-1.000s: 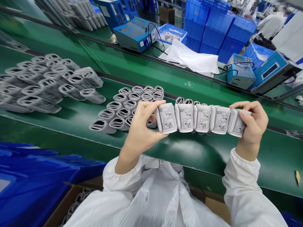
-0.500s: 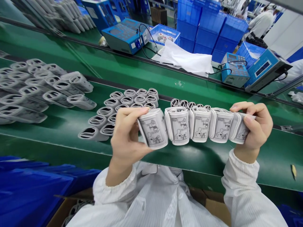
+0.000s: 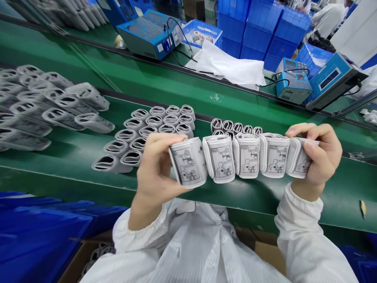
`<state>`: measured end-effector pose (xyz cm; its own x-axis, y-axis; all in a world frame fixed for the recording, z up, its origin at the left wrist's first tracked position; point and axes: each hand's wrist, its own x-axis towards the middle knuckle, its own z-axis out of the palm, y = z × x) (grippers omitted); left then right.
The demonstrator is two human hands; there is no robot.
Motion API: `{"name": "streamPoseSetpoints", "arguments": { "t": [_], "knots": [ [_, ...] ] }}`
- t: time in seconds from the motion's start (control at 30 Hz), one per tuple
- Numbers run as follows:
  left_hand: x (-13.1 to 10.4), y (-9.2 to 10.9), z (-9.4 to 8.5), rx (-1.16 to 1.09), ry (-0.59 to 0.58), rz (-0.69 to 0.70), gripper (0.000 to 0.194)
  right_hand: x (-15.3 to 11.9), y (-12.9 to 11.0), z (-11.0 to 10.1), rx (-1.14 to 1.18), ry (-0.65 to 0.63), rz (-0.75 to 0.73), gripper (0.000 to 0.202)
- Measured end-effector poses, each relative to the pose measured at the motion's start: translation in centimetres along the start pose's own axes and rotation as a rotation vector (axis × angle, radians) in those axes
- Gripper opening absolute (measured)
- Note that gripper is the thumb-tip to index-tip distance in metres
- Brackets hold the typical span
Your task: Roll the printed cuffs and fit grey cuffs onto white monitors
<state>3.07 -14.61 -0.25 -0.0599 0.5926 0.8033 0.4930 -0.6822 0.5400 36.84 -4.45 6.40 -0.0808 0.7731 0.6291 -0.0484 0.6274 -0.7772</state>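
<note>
A row of several rolled blood pressure cuffs (image 3: pixel 247 157), grey with white edging and printed wrist and body diagrams, is squeezed end to end between my hands above the green belt. My left hand (image 3: pixel 156 167) pinches the leftmost cuff (image 3: pixel 190 162), thumb below and fingers on top. At the other end, my right hand (image 3: pixel 319 155) grips the rightmost cuff (image 3: pixel 299 159) and partly covers it. Just behind the held row stand more rolled cuffs (image 3: pixel 232 126), partly hidden. Left of these, a block of upright rolled cuffs (image 3: pixel 156 122) rests on the belt.
A larger heap of cuffs (image 3: pixel 44 98) lies at the left on the green belt (image 3: pixel 73 157). Beyond it are blue testing devices (image 3: pixel 151 33), a white cloth (image 3: pixel 226 67) and stacked blue crates (image 3: pixel 253 31). Blue bins (image 3: pixel 44 239) and a cardboard box (image 3: pixel 76 255) sit below. A person in white (image 3: pixel 328 19) is far back.
The view has shifted a little, so the background sits slightly higher and the left piles further left. The leftmost held cuff has turned slightly; both hands keep their grip on the row.
</note>
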Motion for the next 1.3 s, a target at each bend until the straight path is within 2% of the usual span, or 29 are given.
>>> {"name": "streamPoseSetpoints", "arguments": {
  "t": [0.03,0.13,0.2,0.27,0.33,0.4,0.5,0.6,0.73,0.87,1.0,1.1,1.3],
  "knots": [
    [-0.3,-0.6,0.0,-0.036,-0.077,-0.040,0.092,0.1,0.2,0.0,0.011,-0.016,0.000,0.026],
    [-1.7,-2.3,0.4,-0.268,-0.424,-0.249,0.084,0.3,0.9,0.1,0.009,-0.098,0.020,0.023],
    [-2.7,-3.0,1.3,-0.452,-0.562,-0.376,0.088,0.3,1.3,0.2,-0.015,-0.165,0.039,0.021],
    [-3.4,-3.1,2.8,-0.478,-0.553,-0.465,0.091,0.2,1.6,0.5,-0.034,-0.225,0.051,0.019],
    [-3.6,-2.6,4.9,-0.345,-0.498,-0.484,0.084,0.0,1.9,0.8,-0.037,-0.267,0.054,0.019],
    [-3.4,-2.3,7.0,-0.243,-0.442,-0.432,0.067,-0.2,2.0,1.1,-0.029,-0.286,0.058,0.022],
    [-3.0,-2.8,9.7,-0.265,-0.328,-0.359,0.039,-0.3,2.2,1.4,-0.014,-0.282,0.065,0.024],
    [-2.7,-4.1,10.8,-0.371,-0.283,-0.350,0.036,0.0,2.4,1.3,0.012,-0.264,0.080,0.023],
    [-1.7,-4.4,9.9,-0.439,-0.332,-0.345,0.030,0.6,3.0,1.0,0.041,-0.213,0.117,0.026],
    [0.7,-2.4,7.6,-0.423,-0.379,-0.306,0.019,1.0,3.8,0.9,0.107,-0.153,0.180,0.025],
    [3.0,-0.3,6.0,-0.309,-0.401,-0.330,0.029,1.1,4.6,0.9,0.150,-0.133,0.240,0.024],
    [4.0,0.4,5.7,-0.215,-0.404,-0.350,0.032,1.1,5.0,1.0,0.144,-0.126,0.255,0.026],
    [5.0,0.5,6.2,-0.124,-0.363,-0.384,0.031,1.2,5.7,1.2,0.148,-0.131,0.231,0.027]
  ]
}}
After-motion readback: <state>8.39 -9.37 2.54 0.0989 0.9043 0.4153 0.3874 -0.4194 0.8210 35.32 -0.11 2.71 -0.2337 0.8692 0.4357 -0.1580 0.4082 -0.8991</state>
